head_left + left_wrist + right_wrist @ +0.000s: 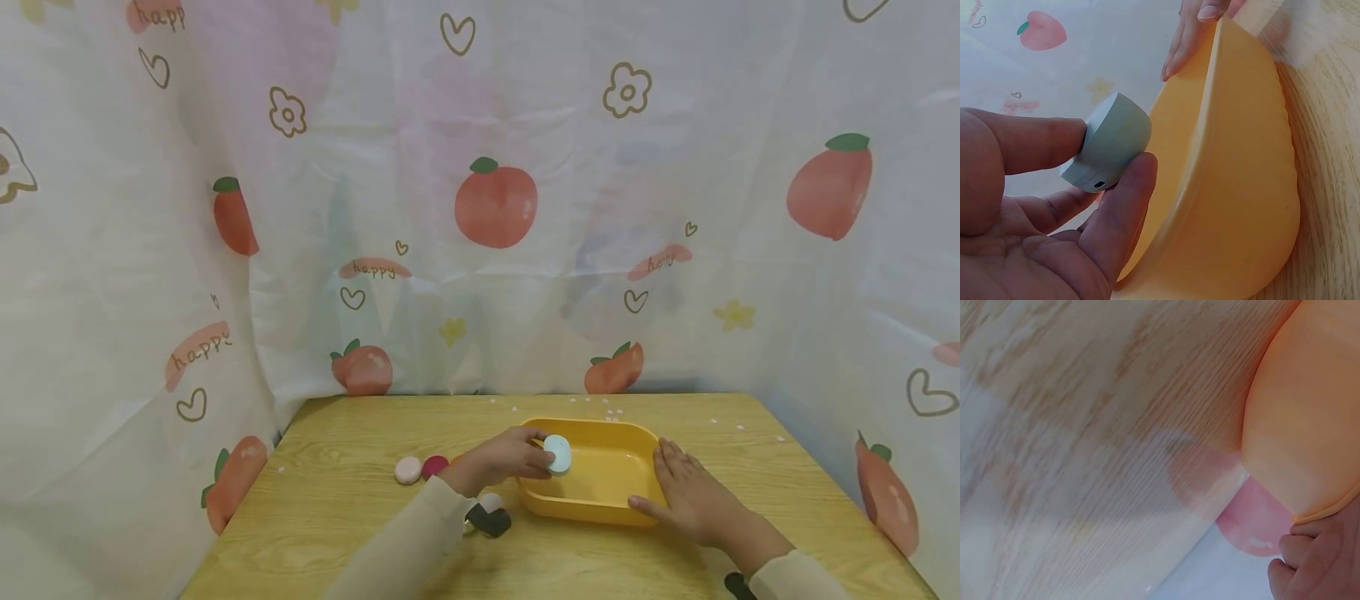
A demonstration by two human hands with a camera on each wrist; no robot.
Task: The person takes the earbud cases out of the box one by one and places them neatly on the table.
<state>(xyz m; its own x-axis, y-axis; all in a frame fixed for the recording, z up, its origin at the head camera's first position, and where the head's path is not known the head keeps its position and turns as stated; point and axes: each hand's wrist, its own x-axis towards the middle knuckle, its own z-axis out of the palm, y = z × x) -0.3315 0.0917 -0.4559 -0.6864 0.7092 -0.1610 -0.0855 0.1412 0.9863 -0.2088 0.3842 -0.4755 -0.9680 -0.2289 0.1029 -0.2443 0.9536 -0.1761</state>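
My left hand [506, 454] pinches a pale blue rounded case [557, 455] between thumb and fingers, over the left end of a yellow plastic basin [585, 512]. A small dark port shows on the case [1107, 147] in the left wrist view, where the left fingers hold it near the basin's rim [1200, 137]. My right hand [693, 496] rests on the basin's right end, its fingers stretched along the rim and its thumb on the near edge.
Left of the basin lie a pale pink round piece [407, 470], a magenta one [435, 467] and a partly hidden orange one. Another pale piece [491, 502] sits by the left wrist. Small pale flecks dot the wooden table [337, 500]. A printed curtain [495, 317] surrounds it.
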